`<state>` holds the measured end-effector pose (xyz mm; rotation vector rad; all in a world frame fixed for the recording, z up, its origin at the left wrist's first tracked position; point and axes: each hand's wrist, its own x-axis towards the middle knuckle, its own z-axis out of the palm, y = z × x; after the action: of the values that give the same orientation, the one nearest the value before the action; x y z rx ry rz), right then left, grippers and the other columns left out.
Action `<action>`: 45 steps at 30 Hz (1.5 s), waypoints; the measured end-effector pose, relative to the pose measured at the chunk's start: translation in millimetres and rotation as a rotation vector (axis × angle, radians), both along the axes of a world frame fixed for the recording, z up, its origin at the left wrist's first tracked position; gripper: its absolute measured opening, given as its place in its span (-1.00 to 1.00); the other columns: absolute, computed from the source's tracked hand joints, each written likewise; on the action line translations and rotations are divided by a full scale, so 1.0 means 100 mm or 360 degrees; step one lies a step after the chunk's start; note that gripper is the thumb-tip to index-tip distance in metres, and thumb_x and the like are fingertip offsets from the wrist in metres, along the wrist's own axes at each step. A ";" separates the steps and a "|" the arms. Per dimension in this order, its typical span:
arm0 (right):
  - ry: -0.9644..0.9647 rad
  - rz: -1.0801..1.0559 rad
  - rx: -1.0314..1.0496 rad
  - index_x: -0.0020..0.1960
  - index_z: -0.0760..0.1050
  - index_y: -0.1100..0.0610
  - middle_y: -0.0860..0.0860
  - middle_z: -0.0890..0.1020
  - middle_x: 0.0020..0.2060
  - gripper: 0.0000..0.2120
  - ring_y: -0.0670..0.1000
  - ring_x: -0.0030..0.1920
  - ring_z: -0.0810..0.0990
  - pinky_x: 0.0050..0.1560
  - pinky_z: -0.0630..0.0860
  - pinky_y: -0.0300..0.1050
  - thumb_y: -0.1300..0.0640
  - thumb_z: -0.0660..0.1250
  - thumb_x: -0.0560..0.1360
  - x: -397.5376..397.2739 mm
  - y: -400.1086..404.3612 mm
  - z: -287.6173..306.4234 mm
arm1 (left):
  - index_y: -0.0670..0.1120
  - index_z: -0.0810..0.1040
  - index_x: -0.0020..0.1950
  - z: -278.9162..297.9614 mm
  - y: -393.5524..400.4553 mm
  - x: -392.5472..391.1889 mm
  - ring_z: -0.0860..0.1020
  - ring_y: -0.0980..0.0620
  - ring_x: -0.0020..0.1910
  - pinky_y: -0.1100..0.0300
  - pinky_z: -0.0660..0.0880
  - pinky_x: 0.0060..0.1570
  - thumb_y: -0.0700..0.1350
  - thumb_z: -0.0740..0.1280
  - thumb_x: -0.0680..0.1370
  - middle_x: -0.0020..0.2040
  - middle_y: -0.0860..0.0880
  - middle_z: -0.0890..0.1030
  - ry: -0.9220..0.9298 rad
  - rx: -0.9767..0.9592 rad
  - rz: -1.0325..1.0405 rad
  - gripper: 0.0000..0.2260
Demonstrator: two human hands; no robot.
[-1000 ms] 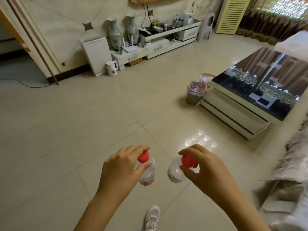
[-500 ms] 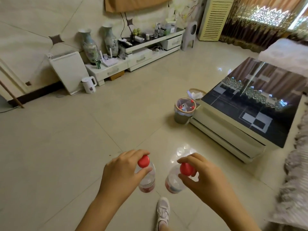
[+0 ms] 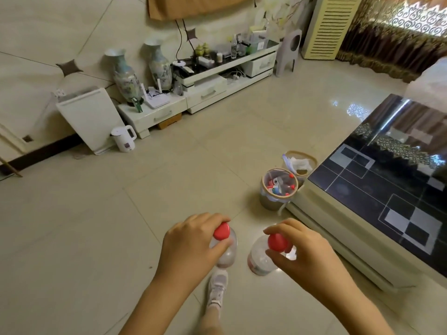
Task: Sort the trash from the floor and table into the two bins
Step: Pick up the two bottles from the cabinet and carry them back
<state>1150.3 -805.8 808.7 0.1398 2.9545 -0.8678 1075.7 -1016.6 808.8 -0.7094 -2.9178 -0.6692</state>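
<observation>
My left hand [image 3: 191, 247] grips a clear plastic bottle [image 3: 227, 253] by its red-capped neck, hanging upright. My right hand [image 3: 302, 252] holds a second clear bottle [image 3: 258, 261] the same way, its red cap pinched between thumb and fingers. Ahead on the floor, against the coffee table's corner, stand two round bins. The near bin [image 3: 268, 201] holds several bottles with red caps. The far bin [image 3: 312, 159] holds crumpled paper.
A low coffee table [image 3: 377, 189] with a dark glass top fills the right side. A white TV cabinet [image 3: 205, 93], two vases, a leaning white panel and a white kettle [image 3: 123, 138] line the far wall. My white shoe [image 3: 217, 286] steps on open tile floor.
I have walked forward with both bottles; the bins and table have come closer and lower in view. My grip on both bottles is unchanged.
</observation>
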 end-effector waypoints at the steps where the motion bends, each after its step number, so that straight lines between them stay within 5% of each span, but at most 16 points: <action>1: -0.0001 -0.0012 0.0004 0.13 0.48 -0.19 -0.31 0.50 -0.03 -0.67 -0.15 -0.14 0.55 -0.11 0.55 -0.21 -0.03 0.45 0.40 -0.20 0.07 -0.04 | 0.18 0.57 -0.01 -0.03 0.09 -0.21 0.58 0.18 -0.24 0.39 0.36 -0.35 0.14 0.39 0.32 -0.17 0.23 0.63 -0.0009 0.0001 -0.0006 -0.74; 11: 0.0011 -0.0293 -0.0038 0.11 0.50 -0.15 -0.43 0.41 -0.10 -0.67 -0.11 -0.12 0.55 -0.10 0.55 -0.21 -0.01 0.47 0.37 -1.86 0.88 -0.12 | 0.16 0.57 0.02 -0.19 1.06 -2.30 0.60 0.11 -0.13 0.19 0.52 -0.26 0.16 0.40 0.38 -0.09 0.19 0.64 -0.0199 -0.0019 -0.0106 -0.75; 24: -0.0024 -0.0625 -0.0151 0.13 0.48 -0.11 -0.22 0.52 -0.03 -0.67 -0.14 -0.09 0.51 -0.12 0.56 -0.08 -0.01 0.44 0.39 -3.38 2.42 -0.96 | 0.16 0.56 0.09 -0.81 2.89 -4.01 0.58 0.07 -0.01 0.12 0.53 -0.13 0.14 0.41 0.40 0.00 0.16 0.63 -0.0403 -0.0120 -0.0241 -0.72; 45: -0.0594 -0.1128 -0.0408 -0.03 0.53 0.08 0.00 0.51 -0.02 -0.79 0.03 -0.08 0.51 -0.15 0.38 -0.15 0.17 0.44 0.35 -4.73 3.79 -4.02 | 0.13 0.58 0.08 -4.00 4.77 -5.52 0.56 0.02 0.04 0.15 0.49 -0.11 -0.05 0.41 0.40 0.05 0.12 0.63 -0.0924 -0.0194 -0.0376 -0.74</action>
<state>677.1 -426.9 406.6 1.2300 2.4067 -1.1117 523.9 -539.1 409.2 -1.0368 -3.4563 -0.8465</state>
